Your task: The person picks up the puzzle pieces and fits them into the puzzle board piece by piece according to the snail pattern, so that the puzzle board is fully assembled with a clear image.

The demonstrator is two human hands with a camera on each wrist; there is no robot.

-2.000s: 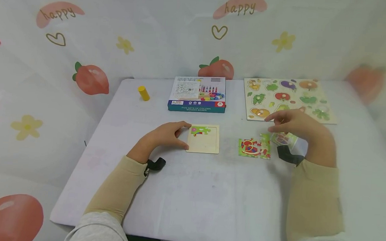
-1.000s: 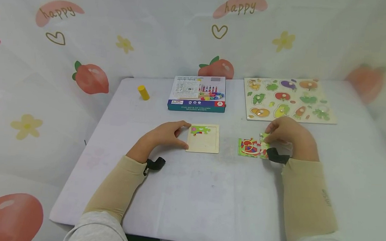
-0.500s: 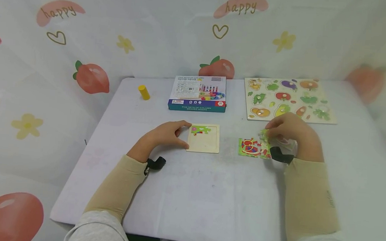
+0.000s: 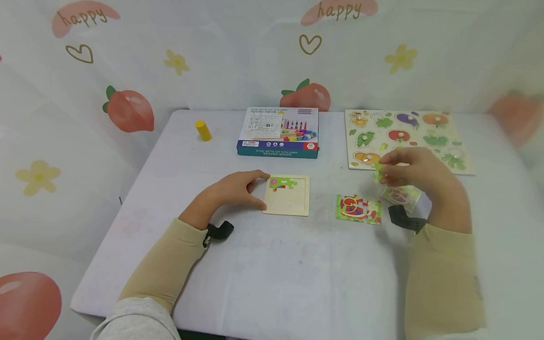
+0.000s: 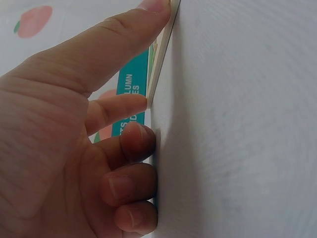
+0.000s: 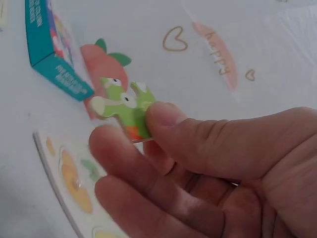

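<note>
In the head view my left hand (image 4: 237, 190) steadies a small wooden puzzle tray (image 4: 293, 206) by its left side, thumb at the near corner and index finger at the far one. A green puzzle piece (image 4: 286, 183) lies at the tray's upper left. My right hand (image 4: 425, 175) pinches another green puzzle piece (image 6: 128, 106) between thumb and fingers, raised above the table. The right wrist view shows white spots with dark centres on it. Below and left of that hand, several joined red and green puzzle pieces (image 4: 355, 209) lie on the table.
A clear-wrapped picture packet (image 4: 404, 196) lies under the right hand. Behind it is a vegetable peg board (image 4: 399, 137). A teal-edged box (image 4: 278, 133) and a yellow cylinder (image 4: 202, 130) stand toward the back of the white-covered table (image 4: 264, 280).
My right hand has taken a green piece from the upper right of the joined pieces, lifted it and moved away right, uncovering the packet. My left hand has stayed on the tray.
</note>
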